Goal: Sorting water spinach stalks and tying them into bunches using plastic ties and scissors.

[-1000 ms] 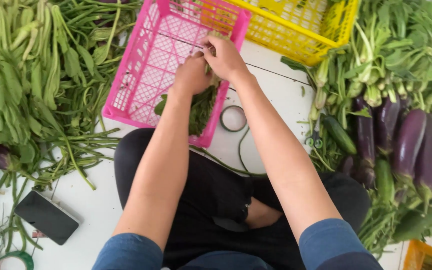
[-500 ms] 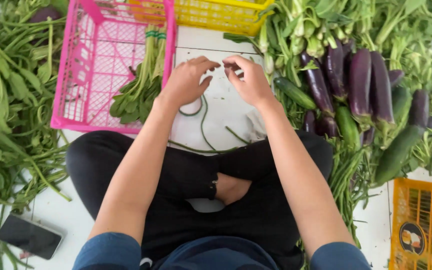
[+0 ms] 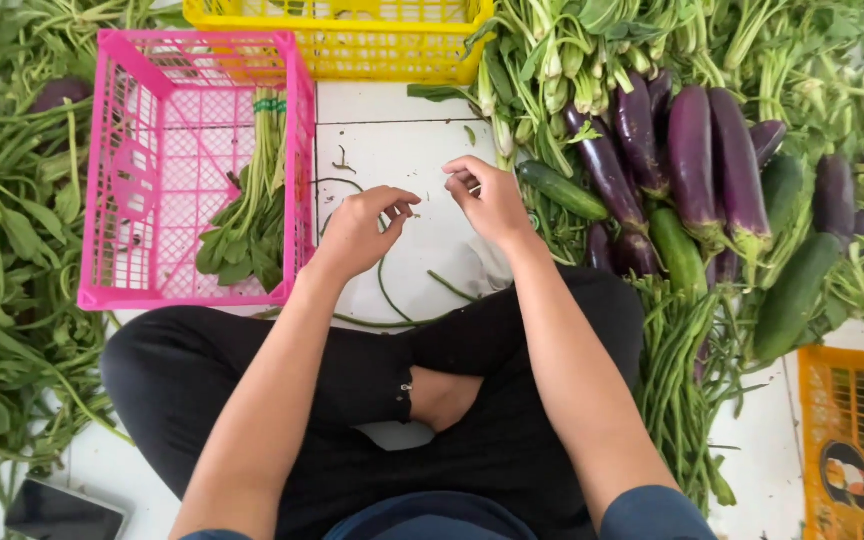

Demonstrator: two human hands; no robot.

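A white tiled floor [image 3: 402, 140] with a thin dark grout line lies under even, soft daylight. Heaps of leafy greens [image 3: 12, 230] crowd its left side; purple eggplants [image 3: 692, 150] and cucumbers [image 3: 792, 290] pile on the right. A yellow crate [image 3: 352, 45] stands at the far edge, an orange crate [image 3: 852, 440] at the lower right

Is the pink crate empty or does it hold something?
Not empty: the pink crate holds one tied bundle of leafy greens, lying along its right side.
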